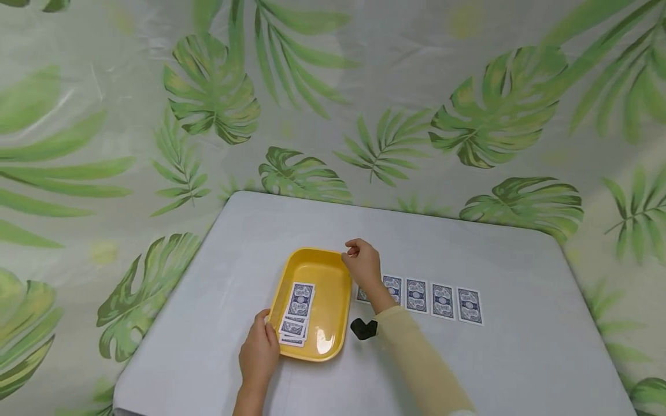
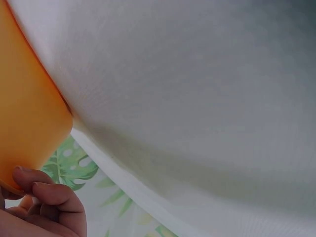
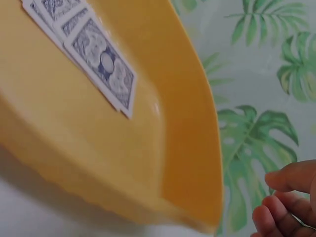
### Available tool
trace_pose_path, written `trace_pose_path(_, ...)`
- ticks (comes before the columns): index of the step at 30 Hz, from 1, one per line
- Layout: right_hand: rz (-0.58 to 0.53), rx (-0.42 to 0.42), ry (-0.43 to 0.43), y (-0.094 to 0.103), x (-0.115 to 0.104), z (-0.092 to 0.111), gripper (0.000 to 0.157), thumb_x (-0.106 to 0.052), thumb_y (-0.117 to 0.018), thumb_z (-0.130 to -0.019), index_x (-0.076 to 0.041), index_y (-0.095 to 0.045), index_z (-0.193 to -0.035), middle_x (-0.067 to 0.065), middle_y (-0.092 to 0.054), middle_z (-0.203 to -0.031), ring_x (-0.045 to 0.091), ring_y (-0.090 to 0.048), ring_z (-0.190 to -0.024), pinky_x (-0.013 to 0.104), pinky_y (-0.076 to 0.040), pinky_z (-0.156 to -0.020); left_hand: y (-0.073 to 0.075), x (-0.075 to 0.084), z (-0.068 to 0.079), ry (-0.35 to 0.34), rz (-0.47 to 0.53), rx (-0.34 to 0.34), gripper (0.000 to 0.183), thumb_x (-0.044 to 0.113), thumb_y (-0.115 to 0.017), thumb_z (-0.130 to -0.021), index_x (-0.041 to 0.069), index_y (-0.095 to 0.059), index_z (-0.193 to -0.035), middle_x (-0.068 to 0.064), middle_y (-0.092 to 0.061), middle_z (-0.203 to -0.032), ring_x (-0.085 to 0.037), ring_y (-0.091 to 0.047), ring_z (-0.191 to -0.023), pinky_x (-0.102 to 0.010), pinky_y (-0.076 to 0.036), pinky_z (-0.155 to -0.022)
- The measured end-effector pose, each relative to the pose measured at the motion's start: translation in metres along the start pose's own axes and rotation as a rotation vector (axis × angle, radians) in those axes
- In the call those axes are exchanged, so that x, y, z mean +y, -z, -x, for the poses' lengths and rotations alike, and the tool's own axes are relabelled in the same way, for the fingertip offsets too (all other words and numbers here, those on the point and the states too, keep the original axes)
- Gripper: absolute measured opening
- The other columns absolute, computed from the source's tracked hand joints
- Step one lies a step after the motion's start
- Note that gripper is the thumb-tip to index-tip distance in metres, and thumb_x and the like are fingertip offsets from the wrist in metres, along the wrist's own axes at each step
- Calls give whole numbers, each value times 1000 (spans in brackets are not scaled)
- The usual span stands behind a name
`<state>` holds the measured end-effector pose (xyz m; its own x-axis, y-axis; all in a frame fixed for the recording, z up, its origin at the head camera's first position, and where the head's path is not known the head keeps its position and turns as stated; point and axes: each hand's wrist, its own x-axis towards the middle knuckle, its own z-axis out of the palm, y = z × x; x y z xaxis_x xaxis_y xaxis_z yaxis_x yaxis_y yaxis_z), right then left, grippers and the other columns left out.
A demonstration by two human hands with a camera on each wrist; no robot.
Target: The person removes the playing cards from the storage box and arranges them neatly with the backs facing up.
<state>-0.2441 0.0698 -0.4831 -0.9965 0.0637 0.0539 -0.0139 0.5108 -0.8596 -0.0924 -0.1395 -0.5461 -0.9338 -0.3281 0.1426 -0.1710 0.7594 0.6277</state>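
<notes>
My left hand (image 1: 259, 352) grips the left rim of a yellow tray (image 1: 328, 289), its thumb and fingers closed on the edge. Inside the tray, toward its left side, several blue-backed playing cards (image 1: 300, 300) overlap face down. At the tray's far right corner is my right hand (image 1: 362, 263), with loosely bent fingers and nothing held. The right wrist view shows these fingertips (image 3: 276, 180) apart from the tray's wall. Right of the tray, a row of face-down playing cards (image 1: 443, 301) lies on the table, partly hidden by the right forearm.
A white-covered table (image 1: 520, 370) carries the tray and cards. Behind it hangs a leaf-patterned sheet (image 1: 395, 75). A black object (image 1: 363, 329) shows beside the right wrist, between tray and sleeve.
</notes>
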Motion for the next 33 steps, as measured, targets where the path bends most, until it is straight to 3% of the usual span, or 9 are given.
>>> trace_pose_path(8,15,-83,-7,-35,-6,3,25,-9,-70,-87,0,-67,-110,6,-59,-88,22,-55,-80,35,-50,-75,-3,-2,1,-15,-8,34,30,8,-50,-98,-1,-54,-126,-24,-66,-108,-25,-57,-65,-41,-46,-53)
trace_pose_path(20,202,-281,-71,-71,-7,8,33,-19,-75,-84,-2,-66,-111,6,-60,-94,23,-55,-83,39,-49,-80,-3,-1,1,-20,2,45,30,7,-51,-97,-1,-55,-125,-24,-67,-108,-29,-62,-70,-44,-48,-56)
trace_pose_path(26,315,-434,-77,-82,2,12,55,-26,-86,-72,-3,-63,-116,9,-58,-104,25,-53,-91,40,-45,-90,-3,-2,1,-29,4,48,30,7,-50,-97,-1,-55,-126,-23,-67,-107,-31,-62,-70,-45,-48,-56)
trace_pose_path(33,433,-445,-35,-89,5,20,68,-21,-93,-60,-4,-60,-117,12,-48,-109,28,-47,-97,43,-43,-91,-2,-3,1,-39,8,50,29,8,-51,-97,-1,-55,-125,-23,-67,-106,-26,-59,-67,-43,-47,-55)
